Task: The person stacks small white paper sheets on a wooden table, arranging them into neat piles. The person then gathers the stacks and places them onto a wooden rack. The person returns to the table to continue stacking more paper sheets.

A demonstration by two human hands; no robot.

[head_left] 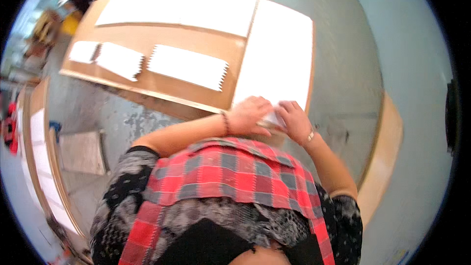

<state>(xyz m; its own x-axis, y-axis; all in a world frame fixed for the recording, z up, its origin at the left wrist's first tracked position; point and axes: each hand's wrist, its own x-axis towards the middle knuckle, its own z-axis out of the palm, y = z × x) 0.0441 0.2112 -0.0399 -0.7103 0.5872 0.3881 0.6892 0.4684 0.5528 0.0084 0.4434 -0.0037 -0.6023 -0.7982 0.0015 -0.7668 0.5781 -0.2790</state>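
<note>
sheet (274,54) edge under both hands (272,117)

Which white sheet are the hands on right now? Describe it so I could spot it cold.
Start at the brown board lying on the grey floor. Along its right edge lies a tall white sheet, and the left hand and right hand press on its near end. Unlike the three small strips with zigzag ends beside it, it is large and straight-edged, running lengthwise away from the person.

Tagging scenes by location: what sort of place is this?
Probably a paper or craft workshop: a brown work board on a worn concrete floor, large white sheets, and zigzag-edged white strips. Both hands press one sheet's near edge.
</note>
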